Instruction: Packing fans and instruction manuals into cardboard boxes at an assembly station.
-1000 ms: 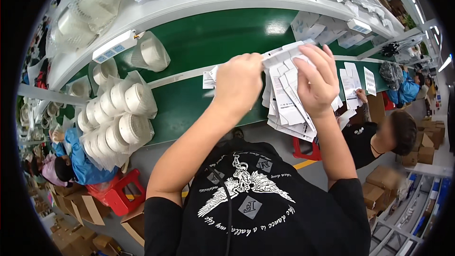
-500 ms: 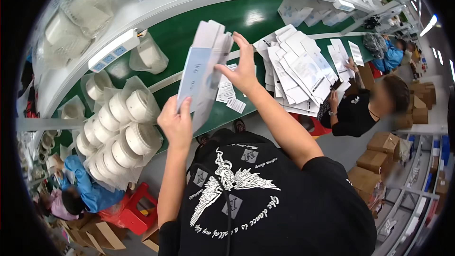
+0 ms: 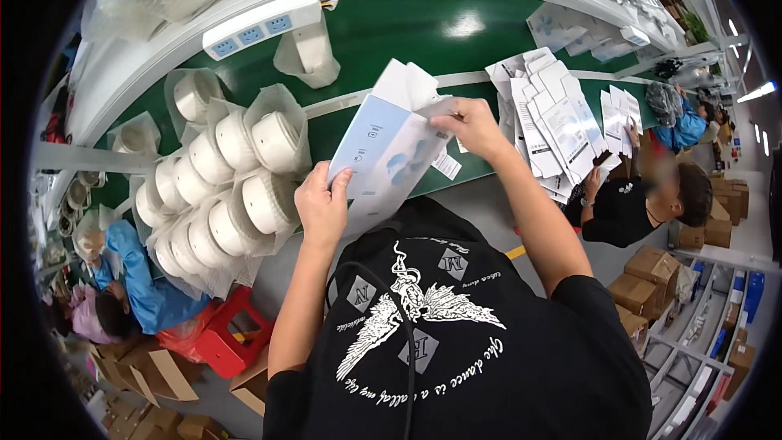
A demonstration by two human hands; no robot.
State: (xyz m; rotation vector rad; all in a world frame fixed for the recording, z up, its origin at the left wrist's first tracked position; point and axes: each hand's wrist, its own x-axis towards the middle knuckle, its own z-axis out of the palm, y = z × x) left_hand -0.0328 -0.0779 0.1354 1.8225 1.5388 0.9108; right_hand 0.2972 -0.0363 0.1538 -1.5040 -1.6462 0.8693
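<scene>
A light blue and white folding carton (image 3: 371,151) is tilted in front of me, its flaps standing up at the far end. My left hand (image 3: 323,202) grips the near left edge, thumb on the printed side. At the upper right edge, my right hand (image 3: 471,124) pinches the carton wall between thumb and fingers. To the right lies a heap of flat white cartons (image 3: 547,118). Small printed slips (image 3: 445,165) show partly behind the carton on the green bench (image 3: 399,24).
Several white cylindrical items (image 3: 213,151) in bubble wrap stand stacked at left. A power strip (image 3: 262,26) lines the shelf edge. At right, a co-worker in black (image 3: 635,204) handles papers. Behind me at left are a red stool (image 3: 232,334) and cardboard boxes (image 3: 151,371).
The carton has spread from a narrow, flatter shape to a wider one and turned, showing its printed face. My right hand has moved right and lower, from open fingers to a pinch on its edge.
</scene>
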